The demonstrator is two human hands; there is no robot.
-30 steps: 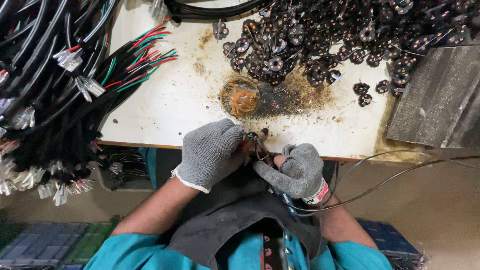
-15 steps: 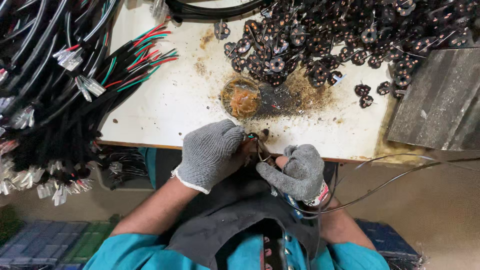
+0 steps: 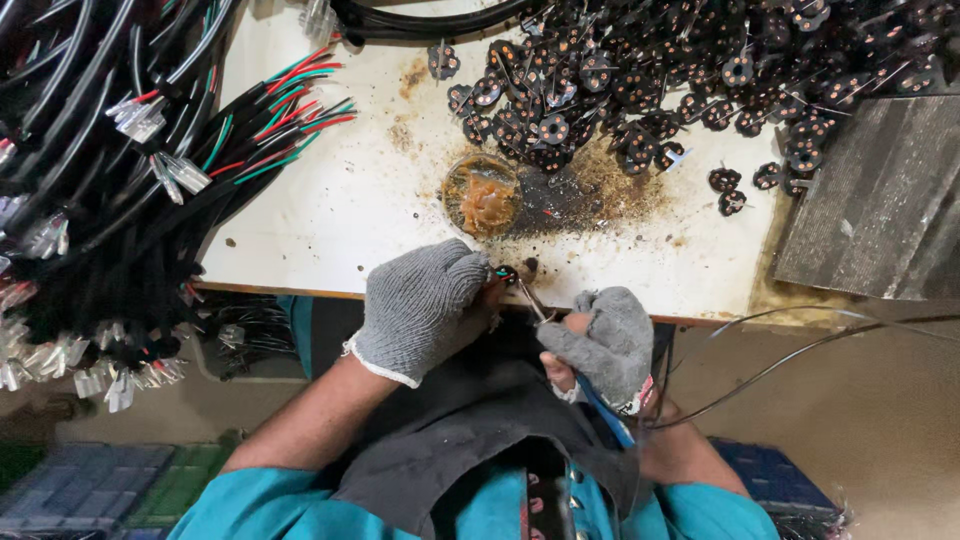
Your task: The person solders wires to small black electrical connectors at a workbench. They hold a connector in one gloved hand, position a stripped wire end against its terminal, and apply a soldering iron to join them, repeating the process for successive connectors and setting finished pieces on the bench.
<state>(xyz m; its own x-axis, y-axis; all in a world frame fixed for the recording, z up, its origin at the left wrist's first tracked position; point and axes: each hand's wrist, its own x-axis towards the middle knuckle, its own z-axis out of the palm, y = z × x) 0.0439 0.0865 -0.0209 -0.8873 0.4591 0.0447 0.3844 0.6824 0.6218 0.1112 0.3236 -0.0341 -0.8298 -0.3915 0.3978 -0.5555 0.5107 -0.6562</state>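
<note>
Pinching a small black connector disc [image 3: 507,274] in the gloved left hand [image 3: 425,305] at the worktop [image 3: 340,215] edge, steadying it while the right hand [image 3: 605,340], fist closed, holds a soldering iron [image 3: 535,303] against it.

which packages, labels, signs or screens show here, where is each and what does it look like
No signs or screens in view.
Small round tub: on the white table above the left hand, clear rim, amber-brown paste inside.
Label band: at the wrist of the right hand, a narrow red and white strip.
Clear sleeves: on cable ends at left, small, colourless.
</note>
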